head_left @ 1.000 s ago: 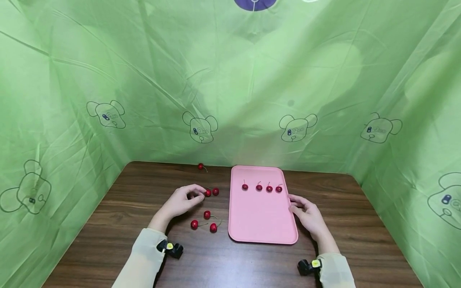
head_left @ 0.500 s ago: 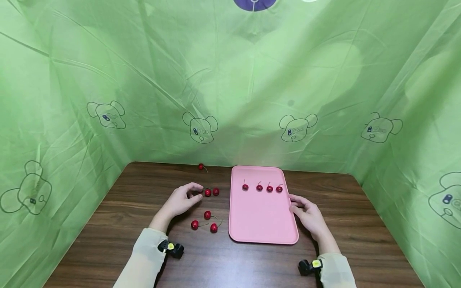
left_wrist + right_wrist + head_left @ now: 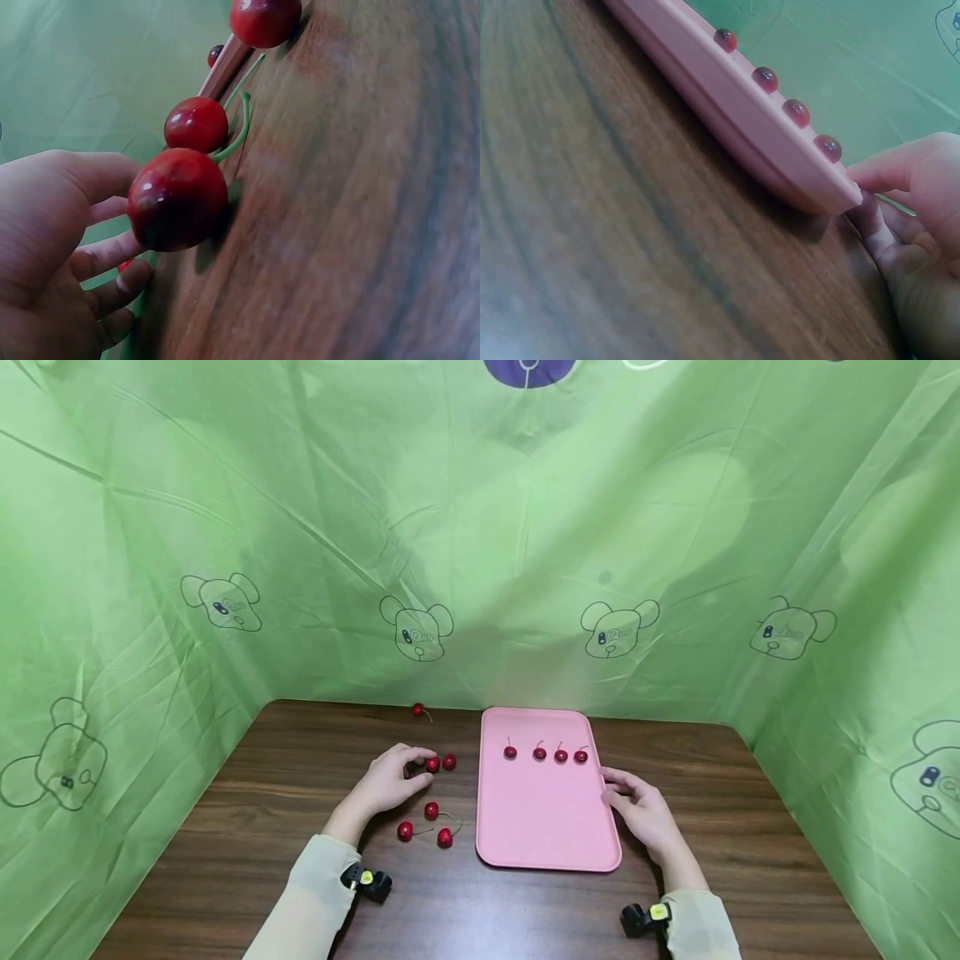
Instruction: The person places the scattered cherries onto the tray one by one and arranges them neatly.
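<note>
The right hand point(image 3: 643, 807) grips the tray point(image 3: 548, 827) at three o'clock. Off its nine o'clock, the left hand point(image 3: 392, 779) curves around a cherry point(image 3: 432, 765); whether pinching, I cannot tell.

green cloth point(image 3: 480, 510) with outlined animal heads point(image 3: 419, 633) hangs behind and beside a brown wood-grain table point(image 3: 217, 835).

We record smooth, high-gloss cherries point(image 3: 449, 762), plastic-looking; a smooth, matt pink tray point(image 3: 547, 818), apparently plastic; a wood-grained tabletop point(image 3: 495, 918), softly sheened at lower frame; creased, faintly shiny green sheeting point(image 3: 480, 527) across upper frame; matt cloth sleeves point(image 3: 300, 897).
</note>
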The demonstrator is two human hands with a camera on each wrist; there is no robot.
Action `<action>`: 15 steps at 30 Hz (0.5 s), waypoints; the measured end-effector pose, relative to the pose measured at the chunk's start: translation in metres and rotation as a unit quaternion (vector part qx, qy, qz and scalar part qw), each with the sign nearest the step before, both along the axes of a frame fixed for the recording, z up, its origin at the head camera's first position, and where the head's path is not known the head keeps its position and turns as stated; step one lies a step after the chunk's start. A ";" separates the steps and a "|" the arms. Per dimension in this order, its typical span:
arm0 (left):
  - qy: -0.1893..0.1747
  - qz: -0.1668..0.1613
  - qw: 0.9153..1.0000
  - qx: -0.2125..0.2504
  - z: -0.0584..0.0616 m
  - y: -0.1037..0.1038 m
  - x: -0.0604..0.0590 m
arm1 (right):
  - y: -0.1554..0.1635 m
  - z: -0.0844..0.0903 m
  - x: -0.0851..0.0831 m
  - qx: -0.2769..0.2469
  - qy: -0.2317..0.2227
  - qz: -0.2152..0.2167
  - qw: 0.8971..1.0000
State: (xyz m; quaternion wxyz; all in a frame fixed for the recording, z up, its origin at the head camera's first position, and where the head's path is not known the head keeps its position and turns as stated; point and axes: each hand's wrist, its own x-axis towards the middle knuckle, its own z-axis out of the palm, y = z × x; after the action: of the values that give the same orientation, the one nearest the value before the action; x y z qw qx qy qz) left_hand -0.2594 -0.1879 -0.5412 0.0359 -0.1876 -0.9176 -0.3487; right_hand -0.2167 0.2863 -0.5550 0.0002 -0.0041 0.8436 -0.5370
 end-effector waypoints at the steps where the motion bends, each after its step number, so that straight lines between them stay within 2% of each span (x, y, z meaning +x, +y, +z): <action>1: 0.001 -0.001 1.000 -0.002 0.000 0.000 0.000 | 0.000 0.000 0.000 0.001 0.000 0.001 1.000; 9: -0.004 -0.020 1.000 -0.001 -0.001 0.001 -0.001 | -0.002 0.002 0.000 0.002 -0.001 -0.001 1.000; 15: -0.023 -0.027 0.999 0.032 0.000 0.001 -0.001 | -0.002 0.001 0.000 -0.004 -0.001 -0.002 1.000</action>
State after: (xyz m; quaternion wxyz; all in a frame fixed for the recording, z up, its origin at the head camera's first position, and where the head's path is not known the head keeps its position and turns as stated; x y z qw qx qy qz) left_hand -0.2602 -0.1866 -0.5414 0.0116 -0.2036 -0.9009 -0.3831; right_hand -0.2164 0.2844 -0.5536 -0.0004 -0.0023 0.8414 -0.5404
